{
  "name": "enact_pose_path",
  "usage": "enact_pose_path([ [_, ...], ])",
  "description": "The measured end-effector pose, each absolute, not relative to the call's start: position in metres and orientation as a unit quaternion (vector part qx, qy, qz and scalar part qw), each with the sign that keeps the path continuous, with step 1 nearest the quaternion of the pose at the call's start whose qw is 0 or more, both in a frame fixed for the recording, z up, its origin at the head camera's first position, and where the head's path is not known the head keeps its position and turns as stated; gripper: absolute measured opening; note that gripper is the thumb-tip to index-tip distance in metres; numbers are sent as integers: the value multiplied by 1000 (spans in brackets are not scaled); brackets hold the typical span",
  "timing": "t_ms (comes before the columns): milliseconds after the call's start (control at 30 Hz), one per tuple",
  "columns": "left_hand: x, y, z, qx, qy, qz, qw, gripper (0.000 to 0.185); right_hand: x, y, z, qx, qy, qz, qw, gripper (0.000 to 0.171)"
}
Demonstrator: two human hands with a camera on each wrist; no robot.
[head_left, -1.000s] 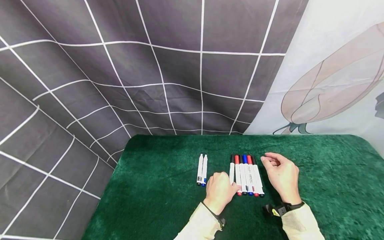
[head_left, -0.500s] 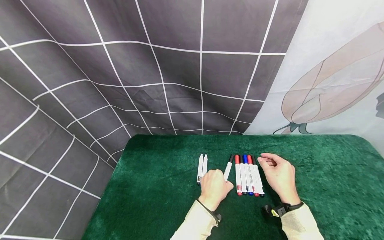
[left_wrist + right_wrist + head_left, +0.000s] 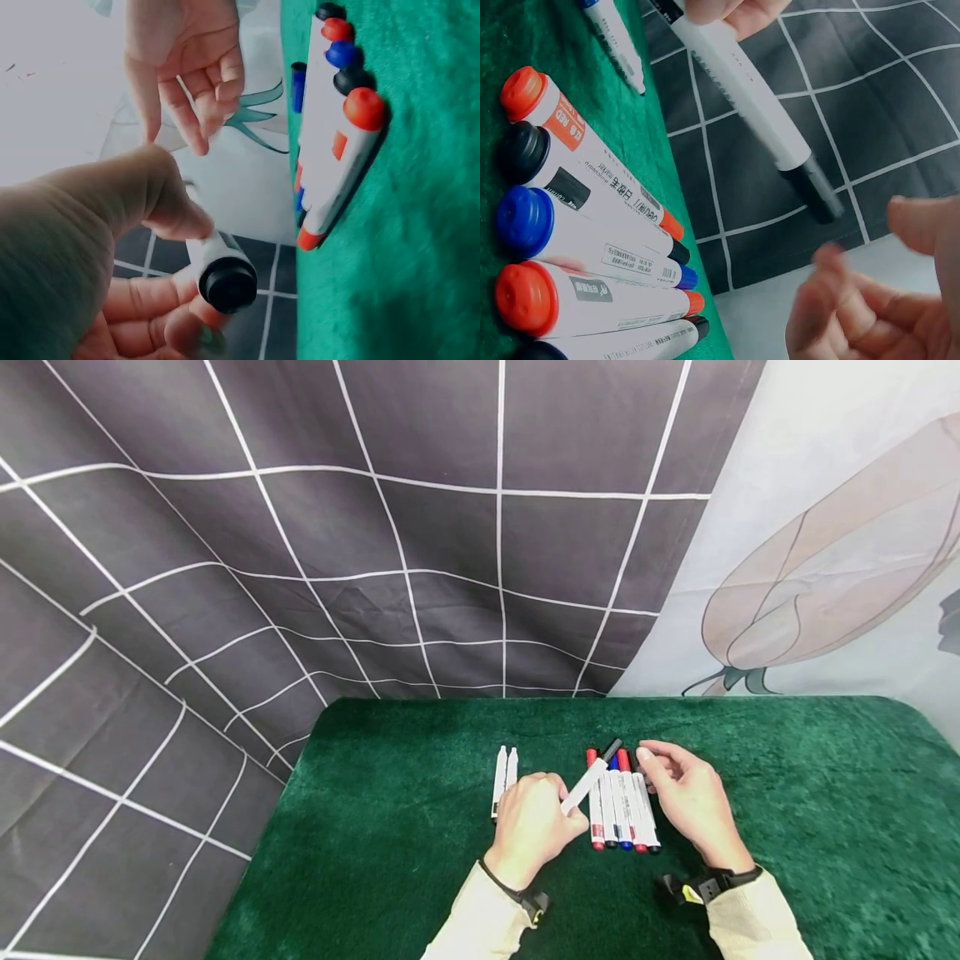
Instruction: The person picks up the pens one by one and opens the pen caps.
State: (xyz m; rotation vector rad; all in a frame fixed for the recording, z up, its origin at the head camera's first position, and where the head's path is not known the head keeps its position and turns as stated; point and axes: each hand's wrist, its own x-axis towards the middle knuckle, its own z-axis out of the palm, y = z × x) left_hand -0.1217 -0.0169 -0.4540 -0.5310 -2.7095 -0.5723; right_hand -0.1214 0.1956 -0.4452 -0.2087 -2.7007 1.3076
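I saw the fingers and thumb of the left hand (image 3: 534, 822) curled around the lower end of a white marker with a black cap (image 3: 592, 774), pinching it firmly. The marker was lifted off the table and pointed up and to the right, its capped end near the right hand (image 3: 690, 797). In the left wrist view the black butt end of this marker (image 3: 227, 283) looked out between the thumb and the curled fingers.

The fingers of the right hand were loosely bent and a little spread, and they held nothing. Its fingertips (image 3: 832, 264) were just beside the black cap, but I could not tell if they touched it.

Under the lifted marker, a row of markers (image 3: 621, 802) lay side by side on the green cloth (image 3: 787, 793), with red, black and blue ends, touching each other. To the left of the left hand, two more white markers (image 3: 505, 770) lay together, partly hidden by the knuckles.

Behind the table hung a dark curtain with white grid lines (image 3: 337, 543), and to the right of it a pale curtain with a flower print (image 3: 825, 568).
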Motion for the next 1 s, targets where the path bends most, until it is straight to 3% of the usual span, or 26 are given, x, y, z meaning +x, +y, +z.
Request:
enact_pose_path([
  [100, -122, -21, -450, -219, -946, -189, 149, 18, -121, 197, -444, -43, -889, 455, 29, 55],
  [267, -125, -27, -445, -265, -940, -178, 118, 18, -121, 196, -444, -12, -879, 477, 7, 46],
  [667, -126, -31, -447, -272, -940, -133, 157, 17, -122, 195, -446, -23, -847, 530, -28, 40],
  [1000, -125, -19, -447, -300, -924, -142, 188, 38, -121, 189, -445, -16, -792, 609, -34, 40],
])
